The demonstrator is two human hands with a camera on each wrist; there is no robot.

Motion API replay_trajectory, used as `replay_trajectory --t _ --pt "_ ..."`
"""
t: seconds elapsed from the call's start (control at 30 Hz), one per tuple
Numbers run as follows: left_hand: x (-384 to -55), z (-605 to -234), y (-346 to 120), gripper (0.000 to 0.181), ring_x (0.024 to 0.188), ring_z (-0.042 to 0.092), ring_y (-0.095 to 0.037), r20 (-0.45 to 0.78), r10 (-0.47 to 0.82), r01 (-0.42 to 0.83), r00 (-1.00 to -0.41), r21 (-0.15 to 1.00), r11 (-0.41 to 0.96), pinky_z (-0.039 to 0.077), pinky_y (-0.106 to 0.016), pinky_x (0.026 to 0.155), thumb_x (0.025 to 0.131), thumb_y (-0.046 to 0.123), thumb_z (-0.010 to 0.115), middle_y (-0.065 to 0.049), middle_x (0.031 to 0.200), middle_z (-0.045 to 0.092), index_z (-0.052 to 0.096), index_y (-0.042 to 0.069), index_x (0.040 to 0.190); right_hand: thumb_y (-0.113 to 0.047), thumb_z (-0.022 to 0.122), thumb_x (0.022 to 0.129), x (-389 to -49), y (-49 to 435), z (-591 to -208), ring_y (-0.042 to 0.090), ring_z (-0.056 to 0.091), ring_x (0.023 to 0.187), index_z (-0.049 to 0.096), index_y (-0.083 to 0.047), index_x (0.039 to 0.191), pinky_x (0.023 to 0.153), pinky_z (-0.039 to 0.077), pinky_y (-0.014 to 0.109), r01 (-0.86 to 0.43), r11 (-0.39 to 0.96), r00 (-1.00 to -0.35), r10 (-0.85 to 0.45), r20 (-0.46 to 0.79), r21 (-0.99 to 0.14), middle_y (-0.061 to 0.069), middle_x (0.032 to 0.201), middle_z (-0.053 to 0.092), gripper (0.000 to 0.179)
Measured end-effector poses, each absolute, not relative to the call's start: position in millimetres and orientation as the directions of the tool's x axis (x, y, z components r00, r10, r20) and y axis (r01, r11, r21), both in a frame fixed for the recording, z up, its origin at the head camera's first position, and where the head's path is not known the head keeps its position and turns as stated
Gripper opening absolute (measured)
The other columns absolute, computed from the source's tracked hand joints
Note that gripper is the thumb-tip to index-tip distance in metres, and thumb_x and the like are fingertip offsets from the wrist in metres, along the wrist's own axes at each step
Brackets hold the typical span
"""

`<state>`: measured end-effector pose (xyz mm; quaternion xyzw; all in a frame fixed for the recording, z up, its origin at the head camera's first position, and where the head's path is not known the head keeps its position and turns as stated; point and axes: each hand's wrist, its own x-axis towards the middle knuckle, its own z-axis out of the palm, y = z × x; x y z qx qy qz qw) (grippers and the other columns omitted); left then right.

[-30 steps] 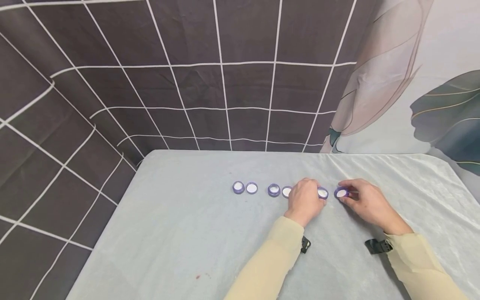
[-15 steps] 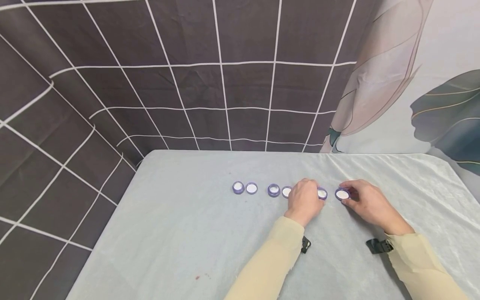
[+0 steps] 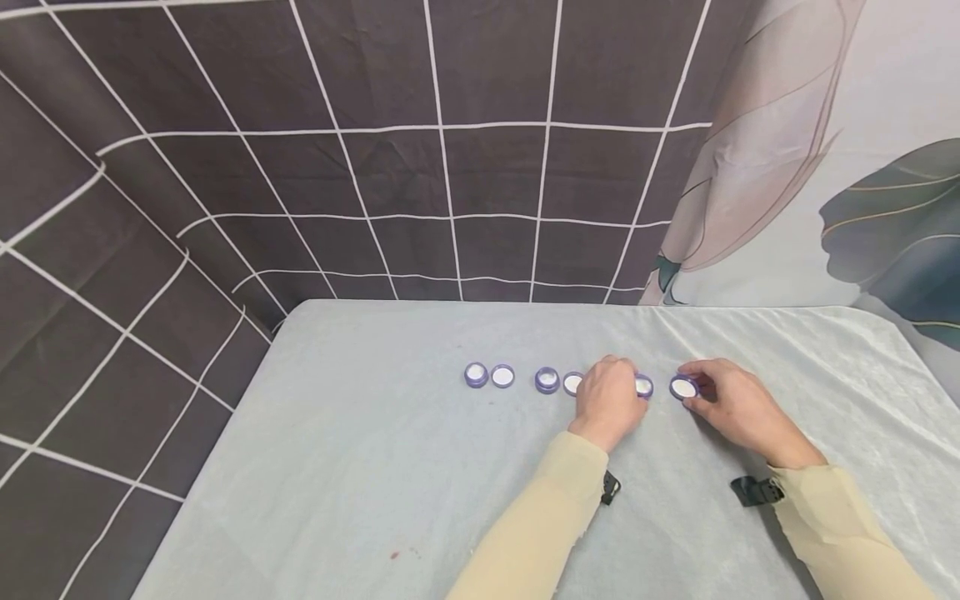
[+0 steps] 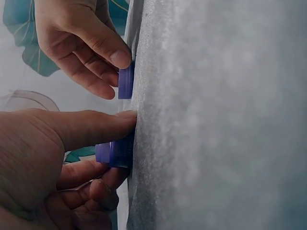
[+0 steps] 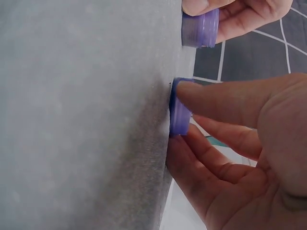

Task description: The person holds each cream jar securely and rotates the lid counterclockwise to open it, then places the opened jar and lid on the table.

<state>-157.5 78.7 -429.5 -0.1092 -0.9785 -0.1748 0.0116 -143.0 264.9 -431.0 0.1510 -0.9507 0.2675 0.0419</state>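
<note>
Between the thumb and fingers of my left hand (image 3: 610,398) is a small purple jar (image 3: 643,386), upright on the cloth and partly covered by that hand. The left wrist view shows the thumb on one side of the jar (image 4: 114,155) and fingers on the other. To its right, my right hand (image 3: 738,408) pinches a purple screw lid (image 3: 684,387) by its edge, with the white inside facing up. In the right wrist view the lid (image 5: 180,115) is down at the cloth surface, thumb and fingertips at opposite sides. A short gap separates lid and jar.
Left of my hands, in the same row, stand two more open purple jars, one (image 3: 476,374) with a lid (image 3: 502,377) beside it and another (image 3: 547,381) with a lid (image 3: 573,383) half behind my left hand. A light grey cloth (image 3: 337,467) covers the table.
The lid in my right hand has gone from slightly tilted to flat, white side up. My left hand and its jar have barely shifted.
</note>
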Motion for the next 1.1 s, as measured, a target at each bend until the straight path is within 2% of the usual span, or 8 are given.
replay_trajectory --t 0.23,0.37,0.53,0.67,0.83,1.1 --pt "-156.2 -426.7 69.7 0.045 0.097 0.063 -0.01 0.049 0.222 0.225 -0.974 0.361 0.905 0.051 -0.024 0.08 0.078 0.034 0.084 0.005 0.104 0.066 0.071 0.02 0.118 -0.007 0.079 0.079 -141.4 262.9 -428.4 0.037 0.064 0.093 0.065 0.007 0.115 0.08 0.049 0.053 -0.272 0.819 -0.962 -0.24 0.13 -0.505 0.027 0.107 0.064 0.041" --pt "-155.1 -421.8 60.7 0.053 0.109 0.061 -0.011 0.06 0.205 0.211 -0.977 0.408 0.888 0.05 -0.025 0.089 0.081 0.037 0.081 0.004 0.118 0.065 0.067 0.019 0.129 -0.009 0.079 0.081 -139.2 263.0 -428.3 0.04 0.062 0.096 0.066 0.006 0.115 0.081 0.047 0.057 -0.284 0.819 -0.959 -0.23 0.168 -0.499 0.028 0.109 0.064 0.039" --pt "-156.9 -408.6 46.2 0.062 0.121 0.058 -0.014 0.085 0.186 0.204 -0.979 0.472 0.857 0.046 -0.026 0.1 0.085 0.041 0.077 0.0 0.13 0.062 0.06 0.015 0.138 -0.015 0.076 0.087 -137.8 261.8 -426.3 0.047 0.056 0.108 0.063 0.007 0.12 0.089 0.042 0.062 -0.284 0.817 -0.956 -0.206 0.207 -0.501 0.032 0.117 0.06 0.042" --pt "-157.9 -399.9 28.4 0.065 0.124 0.056 -0.019 0.112 0.152 0.189 -0.982 0.549 0.815 0.044 -0.03 0.103 0.087 0.043 0.075 -0.003 0.135 0.059 0.057 0.013 0.141 -0.016 0.074 0.089 -138.5 258.9 -425.9 0.052 0.048 0.117 0.057 0.008 0.126 0.095 0.036 0.064 -0.295 0.81 -0.951 -0.196 0.241 -0.507 0.034 0.123 0.055 0.048" --pt "-159.1 -393.3 0.7 0.068 0.131 0.052 -0.025 0.147 0.107 0.177 -0.983 0.631 0.755 0.038 -0.036 0.111 0.087 0.041 0.075 -0.007 0.142 0.055 0.053 0.011 0.145 -0.02 0.073 0.09 -138.8 255.9 -423.1 0.058 0.04 0.122 0.051 0.007 0.132 0.1 0.03 0.068 -0.277 0.809 -0.952 -0.157 0.263 -0.519 0.037 0.132 0.048 0.054" --pt "-158.5 -387.3 -41.1 0.069 0.143 0.037 -0.031 0.163 0.089 0.173 -0.983 0.632 0.755 0.029 -0.048 0.116 0.091 0.041 0.071 -0.014 0.155 0.041 0.048 0.014 0.149 -0.03 0.069 0.094 -135.3 247.3 -415.3 0.065 0.03 0.128 0.046 0.006 0.138 0.102 0.026 0.072 -0.204 0.814 -0.969 -0.09 0.23 -0.544 0.043 0.143 0.033 0.062"
